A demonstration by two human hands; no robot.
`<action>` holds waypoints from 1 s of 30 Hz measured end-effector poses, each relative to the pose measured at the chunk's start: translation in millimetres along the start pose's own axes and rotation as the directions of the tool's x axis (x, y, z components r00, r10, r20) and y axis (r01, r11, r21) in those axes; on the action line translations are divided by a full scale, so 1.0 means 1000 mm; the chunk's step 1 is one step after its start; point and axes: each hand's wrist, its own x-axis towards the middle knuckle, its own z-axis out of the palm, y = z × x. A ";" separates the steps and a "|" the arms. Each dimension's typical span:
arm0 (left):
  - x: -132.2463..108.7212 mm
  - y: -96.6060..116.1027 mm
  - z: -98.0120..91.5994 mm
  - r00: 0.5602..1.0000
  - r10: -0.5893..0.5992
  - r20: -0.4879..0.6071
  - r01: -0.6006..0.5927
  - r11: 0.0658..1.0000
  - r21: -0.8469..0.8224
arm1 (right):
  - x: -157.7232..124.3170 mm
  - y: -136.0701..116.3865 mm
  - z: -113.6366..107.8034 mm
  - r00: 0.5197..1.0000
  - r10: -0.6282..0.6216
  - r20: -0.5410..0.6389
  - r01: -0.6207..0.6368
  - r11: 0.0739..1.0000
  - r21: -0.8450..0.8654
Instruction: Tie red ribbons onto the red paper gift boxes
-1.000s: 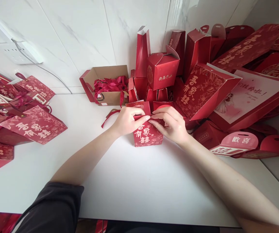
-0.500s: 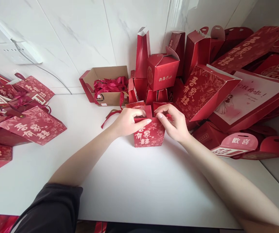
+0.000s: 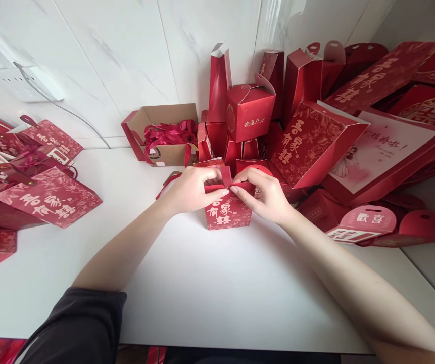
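A small red gift bag with pale floral print and gold characters stands upright on the white table. My left hand grips its top edge from the left, thumb in front and fingers behind. A dark red strap sticks up from the bag's opening between my hands. From the other side, my right hand pinches the top edge near the middle, its thumb and fingertips meeting beside the strap. The inside of the bag is hidden by the front panel and my fingers.
Behind the bag stands an open cardboard box of crimson ribbons. Several red gift boxes and bags pile up at the back right. More red bags lie at the left, below a wall socket with a cable.
My right hand has moved left along the bag's top edge, and its fingertips now meet near the strap. My left hand keeps its grip. The view has shifted slightly.
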 end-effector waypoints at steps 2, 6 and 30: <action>0.000 0.001 -0.002 1.000 -0.013 0.013 0.013 1.000 -0.014 | 0.000 -0.001 0.000 1.000 0.008 -0.003 -0.008 1.000 -0.001; 0.000 0.001 -0.003 1.000 0.027 0.009 -0.027 0.999 0.044 | 0.001 -0.005 0.001 0.998 0.055 0.005 -0.055 0.998 -0.006; 0.002 0.004 0.027 0.990 -0.081 -0.120 0.048 0.966 -0.255 | 0.005 -0.013 -0.002 0.997 0.076 0.000 -0.075 0.981 0.177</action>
